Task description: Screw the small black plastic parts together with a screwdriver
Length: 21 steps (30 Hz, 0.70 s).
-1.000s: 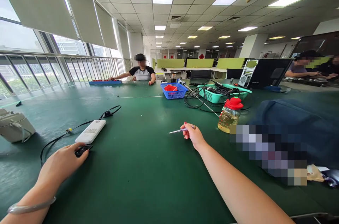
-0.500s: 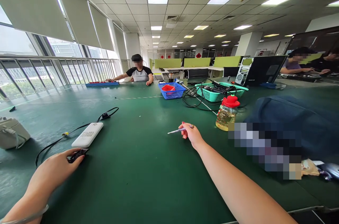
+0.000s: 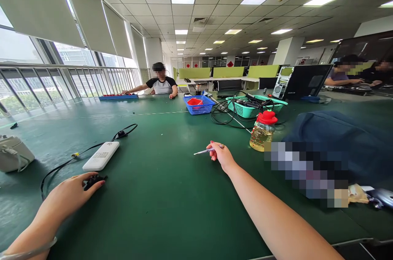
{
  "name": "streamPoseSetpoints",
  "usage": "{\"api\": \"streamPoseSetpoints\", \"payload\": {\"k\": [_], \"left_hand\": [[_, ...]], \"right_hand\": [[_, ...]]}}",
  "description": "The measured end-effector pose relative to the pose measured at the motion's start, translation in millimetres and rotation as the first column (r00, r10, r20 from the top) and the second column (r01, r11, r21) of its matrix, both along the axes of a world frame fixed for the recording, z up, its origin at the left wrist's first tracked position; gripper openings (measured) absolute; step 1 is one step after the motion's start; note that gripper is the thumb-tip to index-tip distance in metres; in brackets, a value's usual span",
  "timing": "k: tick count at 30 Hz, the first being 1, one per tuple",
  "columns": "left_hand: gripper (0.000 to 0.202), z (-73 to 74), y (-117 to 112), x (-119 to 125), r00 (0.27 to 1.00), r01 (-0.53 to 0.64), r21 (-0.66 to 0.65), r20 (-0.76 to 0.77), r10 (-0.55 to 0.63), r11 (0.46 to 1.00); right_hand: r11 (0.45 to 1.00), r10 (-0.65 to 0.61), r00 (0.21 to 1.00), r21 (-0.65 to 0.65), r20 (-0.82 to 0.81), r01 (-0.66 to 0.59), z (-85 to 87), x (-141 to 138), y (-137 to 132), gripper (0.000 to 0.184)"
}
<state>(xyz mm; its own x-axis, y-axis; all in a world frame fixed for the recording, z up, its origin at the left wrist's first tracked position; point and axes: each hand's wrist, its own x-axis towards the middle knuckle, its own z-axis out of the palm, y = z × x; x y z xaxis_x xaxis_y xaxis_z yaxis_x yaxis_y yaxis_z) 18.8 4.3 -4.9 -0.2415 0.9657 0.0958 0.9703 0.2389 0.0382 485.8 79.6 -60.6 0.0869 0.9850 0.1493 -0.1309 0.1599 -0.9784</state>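
Note:
My left hand (image 3: 66,194) is closed at the lower left, thumb and fingers pinching a small black part (image 3: 93,182) whose exact kind I cannot make out. Just beyond it lies a white power bank (image 3: 101,156), apart from my fingers. A black cable (image 3: 92,146) with a yellow tie runs behind that. Over the middle of the table, my right hand (image 3: 221,156) is wrapped round a slim screwdriver (image 3: 202,152), its thin metal shaft pointing left. The handle is mostly covered by my fingers.
On the green table (image 3: 159,202) stand a red-capped bottle (image 3: 262,135), a blue basket (image 3: 199,108) and a teal basket (image 3: 245,111) with cables. A dark blue bag (image 3: 334,137) lies right, a white case (image 3: 15,153) left. A person (image 3: 162,84) sits across.
My left hand has shifted slightly to the right, and the small black part has turned in its fingers. The right hand with the screwdriver has stayed almost still.

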Motion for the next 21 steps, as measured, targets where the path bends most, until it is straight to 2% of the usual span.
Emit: {"api": "streamPoseSetpoints", "payload": {"k": [2, 4, 7, 9, 11, 13, 14, 17, 19, 21], "left_hand": [[0.051, -0.6, 1, 3, 0.997, 0.065, 0.028, -0.03, -0.064, 0.997], [0.046, -0.1, 1, 12, 0.982, 0.185, 0.077, -0.059, -0.181, 0.98], [0.042, 5.1, -5, 46, 0.92, 0.392, 0.132, -0.058, -0.388, 0.911], [0.04, 11.1, -10, 81, 0.842, 0.534, 0.179, -0.019, -0.539, 0.827], [0.037, 16.1, -11, 124, 0.731, 0.664, 0.213, 0.016, -0.682, 0.717], [0.034, 17.1, -3, 166, 0.63, 0.753, 0.223, 0.026, -0.776, 0.619], [0.034, 15.5, 4, 185, 0.601, 0.777, 0.214, 0.029, -0.799, 0.592], [0.039, 2.9, 32, 228, 0.632, 0.755, 0.194, 0.037, -0.774, 0.626], [0.045, -9.0, 51, 244, 0.638, 0.752, 0.179, 0.043, -0.769, 0.634], [0.052, -20.8, 66, 249, 0.641, 0.745, 0.177, 0.076, -0.764, 0.643]], "right_hand": [[0.999, -0.023, 1.0, 0.026, 0.006, 0.022, 1.3, 0, 0, 0.042], [0.995, -0.078, 0.997, 0.062, 0.01, 0.078, 2.2, 0, 0, 0.039], [0.987, -0.141, 0.99, 0.086, 0.016, 0.139, 1.8, -2, 0, 0.032], [0.988, -0.132, 0.991, 0.085, 0.028, 0.129, 1.1, -4, 0, 0.031], [0.991, -0.105, 0.994, 0.084, 0.038, 0.101, 0.8, -6, -2, 0.034], [0.993, -0.089, 0.995, 0.088, 0.043, 0.085, 0.9, -7, -3, 0.035], [0.991, -0.093, 0.995, 0.096, 0.043, 0.088, 1.2, -7, -3, 0.036], [0.978, -0.173, 0.982, 0.134, 0.081, 0.161, 2.5, -7, -4, 0.039], [0.957, -0.259, 0.951, 0.175, 0.172, 0.229, 4.6, -7, -5, 0.039], [0.934, -0.326, 0.899, 0.248, 0.292, 0.258, 8.6, -10, -10, 0.037]]}}
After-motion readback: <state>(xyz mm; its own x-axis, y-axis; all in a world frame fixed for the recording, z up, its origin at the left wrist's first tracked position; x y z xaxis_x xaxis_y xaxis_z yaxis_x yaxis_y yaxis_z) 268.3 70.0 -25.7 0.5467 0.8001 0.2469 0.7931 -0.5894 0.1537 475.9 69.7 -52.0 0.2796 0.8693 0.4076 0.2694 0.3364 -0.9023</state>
